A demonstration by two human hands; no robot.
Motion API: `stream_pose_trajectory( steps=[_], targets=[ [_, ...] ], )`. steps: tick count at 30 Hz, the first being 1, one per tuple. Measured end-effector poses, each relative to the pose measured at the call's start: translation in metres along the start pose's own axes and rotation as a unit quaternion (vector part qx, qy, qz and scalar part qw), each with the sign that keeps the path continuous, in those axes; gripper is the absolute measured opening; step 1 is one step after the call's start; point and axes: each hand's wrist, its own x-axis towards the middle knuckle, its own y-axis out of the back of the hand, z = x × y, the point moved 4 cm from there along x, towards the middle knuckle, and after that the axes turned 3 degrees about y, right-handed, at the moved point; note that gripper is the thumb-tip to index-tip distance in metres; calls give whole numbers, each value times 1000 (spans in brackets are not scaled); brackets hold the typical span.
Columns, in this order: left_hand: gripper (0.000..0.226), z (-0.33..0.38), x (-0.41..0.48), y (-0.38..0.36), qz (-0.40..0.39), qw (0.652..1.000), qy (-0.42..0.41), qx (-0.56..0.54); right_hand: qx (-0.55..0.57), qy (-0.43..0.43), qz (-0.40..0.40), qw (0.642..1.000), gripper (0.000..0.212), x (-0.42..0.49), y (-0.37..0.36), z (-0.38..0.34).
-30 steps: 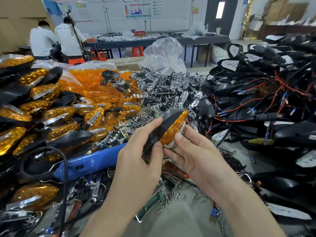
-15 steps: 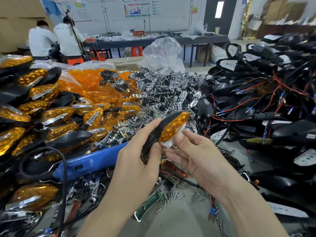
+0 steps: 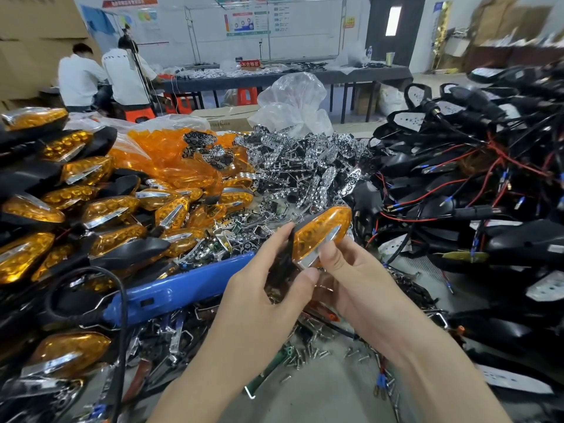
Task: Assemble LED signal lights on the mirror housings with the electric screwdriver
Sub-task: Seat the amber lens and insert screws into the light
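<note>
Head — glossy, teardrop-shaped amber signal light (image 3: 317,232)

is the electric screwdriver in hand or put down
Put down: the blue screwdriver lies among the parts; left hand and right hand both hold the signal light.

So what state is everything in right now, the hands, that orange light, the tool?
Signal light: held above the bench, amber lens in its black shell.
Left hand: grips the black shell.
Right hand: pinches the lens end.
Screwdriver: lying on the bench, unheld.
Screws: loose, scattered on the bench.
Finished lights: piled at left.
Black housings: heaped at right, wires tangled.
</note>
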Motion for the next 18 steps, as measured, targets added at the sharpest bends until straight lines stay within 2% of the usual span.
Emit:
stream_pose_trajectory(
  steps=[4, 8, 10, 14, 18],
  targets=[
    [46, -1, -1, -3, -19, 999, 11, 24, -6, 4, 1, 1000, 69, -1, 0, -1],
    [61, -8, -2, -4, -20, 998, 40, 36, -3, -7, 16, 1000, 34, -3, 0, -1],
    [56, -9, -2, -6, -53, 996, 63, 21, -24, -17, 41, 999, 26, -3, 0, 1],
    [34, -14, 4, -7, -113, 987, 108, -31, -84, -40, 79, 993, 33, -2, -3, 6],
    [40, -27, 8, -5, -144, 965, 198, -96, -103, -68, 86, 989, 38, -2, -3, 8]
  ],
)
